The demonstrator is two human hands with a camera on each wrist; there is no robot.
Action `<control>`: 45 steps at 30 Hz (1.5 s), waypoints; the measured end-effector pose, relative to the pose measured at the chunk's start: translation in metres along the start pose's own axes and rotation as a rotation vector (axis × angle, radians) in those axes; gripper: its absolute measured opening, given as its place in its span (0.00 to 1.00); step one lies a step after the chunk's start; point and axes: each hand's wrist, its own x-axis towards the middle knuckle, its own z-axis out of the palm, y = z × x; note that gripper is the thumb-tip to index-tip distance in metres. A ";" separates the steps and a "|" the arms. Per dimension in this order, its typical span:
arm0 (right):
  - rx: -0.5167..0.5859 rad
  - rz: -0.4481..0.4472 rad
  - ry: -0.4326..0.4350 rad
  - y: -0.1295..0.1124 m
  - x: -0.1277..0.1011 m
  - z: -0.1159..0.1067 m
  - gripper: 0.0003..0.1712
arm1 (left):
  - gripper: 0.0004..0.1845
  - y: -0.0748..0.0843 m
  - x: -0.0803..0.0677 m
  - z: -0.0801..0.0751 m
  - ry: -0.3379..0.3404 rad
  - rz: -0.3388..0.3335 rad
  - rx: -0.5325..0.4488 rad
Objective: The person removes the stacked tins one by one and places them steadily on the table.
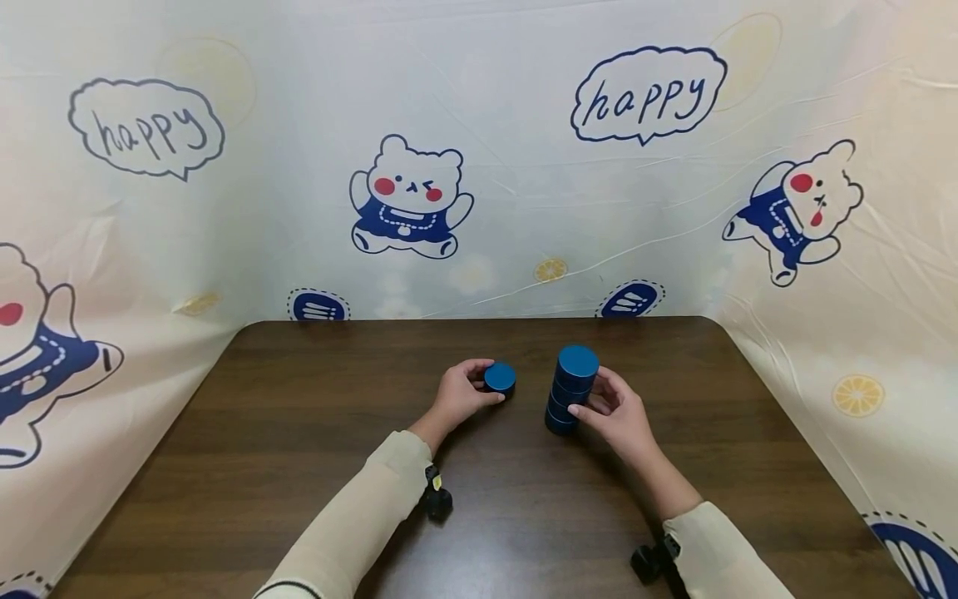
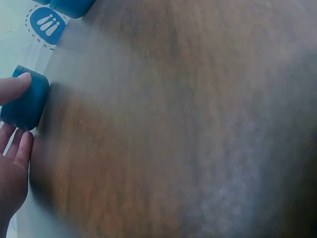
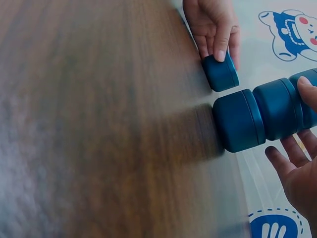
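A stack of several blue discs (image 1: 572,391) stands upright on the dark wooden table (image 1: 299,433), right of centre. My right hand (image 1: 609,408) cups its right side. In the right wrist view the thumb (image 3: 308,91) lies on the stack (image 3: 262,116), while the straight, spread fingers (image 3: 290,166) stay a little off it. A single blue disc (image 1: 499,377) lies on the table left of the stack. My left hand (image 1: 464,393) pinches it from the left. The left wrist view shows one finger (image 2: 14,87) on this disc (image 2: 25,101), the others below it.
A cream cloth (image 1: 479,166) printed with bears and "happy" bubbles walls in the table at the back and both sides. Small black cameras (image 1: 437,499) sit at both wrists. Bare wood stretches to the left, right and front of the hands.
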 end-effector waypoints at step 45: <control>0.000 0.058 -0.014 -0.007 0.001 0.002 0.38 | 0.28 0.047 -0.001 -0.015 -0.072 0.062 -0.063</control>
